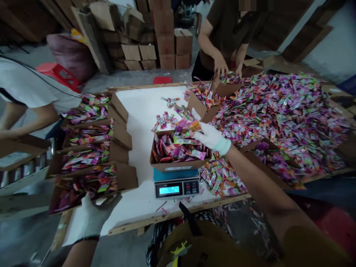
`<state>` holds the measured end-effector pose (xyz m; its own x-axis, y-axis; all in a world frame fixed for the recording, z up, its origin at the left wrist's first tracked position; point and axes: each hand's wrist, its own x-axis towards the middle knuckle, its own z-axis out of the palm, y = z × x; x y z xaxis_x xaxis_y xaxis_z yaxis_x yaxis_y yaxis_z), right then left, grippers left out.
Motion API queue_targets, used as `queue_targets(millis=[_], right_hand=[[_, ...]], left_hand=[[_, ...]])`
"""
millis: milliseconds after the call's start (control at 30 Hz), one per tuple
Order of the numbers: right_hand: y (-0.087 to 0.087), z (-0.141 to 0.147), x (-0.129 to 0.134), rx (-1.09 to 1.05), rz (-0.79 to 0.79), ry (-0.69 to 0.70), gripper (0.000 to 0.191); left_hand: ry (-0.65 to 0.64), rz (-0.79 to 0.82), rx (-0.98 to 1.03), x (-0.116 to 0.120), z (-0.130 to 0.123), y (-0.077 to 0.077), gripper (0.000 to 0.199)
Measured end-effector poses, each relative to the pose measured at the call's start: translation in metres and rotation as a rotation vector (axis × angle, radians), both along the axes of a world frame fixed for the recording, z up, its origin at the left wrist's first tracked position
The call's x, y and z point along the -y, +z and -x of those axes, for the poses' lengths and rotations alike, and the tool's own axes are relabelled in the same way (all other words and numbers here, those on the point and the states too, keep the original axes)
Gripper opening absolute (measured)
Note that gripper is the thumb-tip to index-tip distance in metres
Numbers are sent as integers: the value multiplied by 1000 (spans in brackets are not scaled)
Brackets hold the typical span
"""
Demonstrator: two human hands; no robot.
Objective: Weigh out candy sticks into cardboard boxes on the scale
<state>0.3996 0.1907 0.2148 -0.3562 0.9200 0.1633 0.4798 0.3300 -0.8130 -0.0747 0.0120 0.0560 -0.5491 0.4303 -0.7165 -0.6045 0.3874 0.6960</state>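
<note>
A cardboard box full of small colourful packets (180,150) sits on a digital scale (176,185) with a lit display. Above the right part of that box, my gloved right hand (210,137) holds a few packets (191,125) between its fingertips. My gloved left hand (96,215) is at the near side of the closest filled box (126,176) on the left, its thumb up against the box wall and its fingers spread. Whether it grips the box cannot be made out.
More filled boxes (119,144) line the left side. A large heap of packets (280,111) covers the right, with another box (264,165) in it. Across the table a person's hands (221,66) reach into a box. Another person's arm (36,118) is at far left.
</note>
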Motion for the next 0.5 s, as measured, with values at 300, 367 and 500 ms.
queue_targets(millis=[300,367,500], right_hand=[[34,-28,28,-82,-144,-206,60],[36,-28,33,-90,-162,-202,60],[36,-21,34,-75,-175,-170,55]], left_hand=[[149,19,178,94,-32,-15,41],[175,42,175,98,-31,-15,42],[178,12,137,87,-27,-13,41]])
